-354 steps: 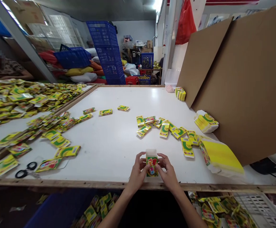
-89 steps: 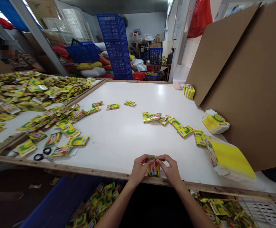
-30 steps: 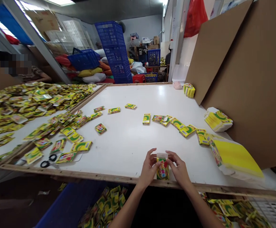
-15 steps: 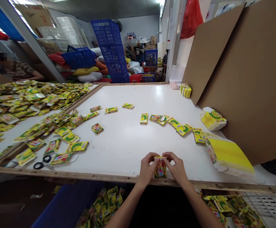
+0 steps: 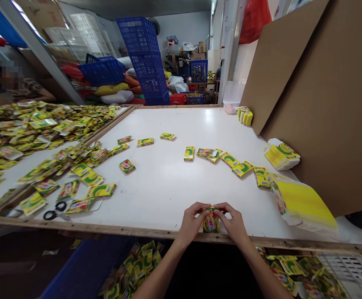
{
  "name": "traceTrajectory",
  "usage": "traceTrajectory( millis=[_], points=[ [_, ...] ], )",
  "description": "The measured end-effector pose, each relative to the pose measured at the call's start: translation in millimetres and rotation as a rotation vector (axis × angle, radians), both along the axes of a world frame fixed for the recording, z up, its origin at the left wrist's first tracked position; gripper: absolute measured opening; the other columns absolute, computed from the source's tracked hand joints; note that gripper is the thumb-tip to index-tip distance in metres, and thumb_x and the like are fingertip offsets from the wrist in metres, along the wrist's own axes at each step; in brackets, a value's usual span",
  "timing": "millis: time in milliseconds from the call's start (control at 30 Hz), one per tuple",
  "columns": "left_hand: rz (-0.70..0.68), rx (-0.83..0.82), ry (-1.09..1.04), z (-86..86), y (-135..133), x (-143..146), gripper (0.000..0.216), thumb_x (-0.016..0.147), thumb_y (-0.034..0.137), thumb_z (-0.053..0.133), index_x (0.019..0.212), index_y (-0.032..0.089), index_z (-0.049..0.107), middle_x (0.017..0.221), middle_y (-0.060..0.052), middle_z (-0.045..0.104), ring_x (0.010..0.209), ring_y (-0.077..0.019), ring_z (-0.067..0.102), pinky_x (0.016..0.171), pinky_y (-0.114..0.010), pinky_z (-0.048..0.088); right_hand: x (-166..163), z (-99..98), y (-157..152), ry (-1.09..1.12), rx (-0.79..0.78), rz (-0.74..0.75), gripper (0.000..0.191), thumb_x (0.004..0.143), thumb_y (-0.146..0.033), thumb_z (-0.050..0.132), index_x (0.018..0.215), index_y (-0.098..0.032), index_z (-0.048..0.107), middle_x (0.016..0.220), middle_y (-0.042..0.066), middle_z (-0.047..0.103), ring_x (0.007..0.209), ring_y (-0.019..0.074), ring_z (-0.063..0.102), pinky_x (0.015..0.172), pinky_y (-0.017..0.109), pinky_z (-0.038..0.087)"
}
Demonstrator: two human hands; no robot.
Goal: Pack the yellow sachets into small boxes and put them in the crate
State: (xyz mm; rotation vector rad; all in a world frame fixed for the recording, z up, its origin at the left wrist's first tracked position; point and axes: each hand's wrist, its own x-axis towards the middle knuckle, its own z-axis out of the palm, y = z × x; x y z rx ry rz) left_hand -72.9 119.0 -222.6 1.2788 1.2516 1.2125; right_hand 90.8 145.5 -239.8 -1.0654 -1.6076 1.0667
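Observation:
A small yellow and green printed carton (image 5: 211, 222) is at the near edge of the white table, its printed face towards me. My left hand (image 5: 195, 216) pinches its upper left corner between thumb and fingers. On the upper right corner, my right hand (image 5: 228, 216) grips in the same way, both thumbs on the front face. The fingertips behind the top edge are partly hidden. Beyond my hands lies a curved row of similar cartons, the nearest upright-lying one being a yellow carton (image 5: 188, 153).
Flat yellow carton blanks (image 5: 305, 203) are stacked at right beside brown cardboard (image 5: 327, 104). Scissors (image 5: 55, 211) lie at left among loose cartons. A large carton heap (image 5: 28, 124) covers the left table, where a person sits. A blue bin (image 5: 75, 270) with cartons stands below the wooden table edge (image 5: 121, 229).
The flap at the carton's top edge now shows less yellow, and my fingers have shifted slightly along it. The view has tilted a little; the other cartons lie as before.

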Motion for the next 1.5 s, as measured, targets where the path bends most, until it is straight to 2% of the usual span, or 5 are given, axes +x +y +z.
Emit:
traceTrajectory(
  millis=[567,867,967,1267,1500],
  points=[
    [0.372,0.044,-0.034,34.3,-36,-58,0.031,0.078,0.032,0.065,0.106,0.019,0.062,0.099,-0.007,0.069,0.092,-0.0212,0.064,0.082,-0.031,0.051,-66,28.3,5,0.126,-0.025,0.256,0.033,0.085,-0.036,0.056,0.115,-0.023,0.06,0.094,0.004,0.068,0.079,0.0167,0.06,0.077,0.032,0.051],
    [0.302,-0.244,0.617,64.0,-81,-164,0.031,0.073,0.042,0.063,0.098,0.024,0.068,0.095,-0.006,0.069,0.086,-0.0257,0.063,0.071,-0.033,0.051,-51,9.3,11,0.086,-0.132,0.122,0.028,0.086,-0.041,0.056,0.103,-0.022,0.065,0.087,0.005,0.07,0.078,0.0179,0.062,0.076,0.031,0.05],
    [0.36,-0.143,0.644,58.1,-41,-174,0.037,0.075,0.044,0.061,0.106,0.024,0.062,0.107,-0.007,0.065,0.093,-0.0249,0.061,0.075,-0.034,0.05,-49,0.3,14,0.063,-0.196,0.067,0.031,0.085,-0.046,0.055,0.097,-0.02,0.067,0.083,0.005,0.07,0.074,0.0182,0.062,0.071,0.03,0.05],
    [0.438,0.032,0.533,20.6,206,-75,0.043,0.07,0.025,0.071,0.106,0.015,0.05,0.126,-0.017,0.048,0.124,-0.0311,0.039,0.1,-0.043,0.033,-64,-17.7,16,0.001,-0.156,0.075,0.035,0.086,-0.048,0.051,0.095,-0.018,0.068,0.076,0.005,0.068,0.066,0.0179,0.06,0.061,0.028,0.049],
    [0.392,-0.093,0.276,23.5,206,-67,0.034,0.073,0.037,0.063,0.094,0.016,0.046,0.096,-0.013,0.061,0.098,-0.0274,0.058,0.079,-0.039,0.046,-59,-21.9,23,0.076,-0.111,-0.141,0.033,0.086,-0.048,0.051,0.092,-0.019,0.066,0.082,0.006,0.069,0.069,0.0185,0.061,0.061,0.028,0.05]
  ],
)
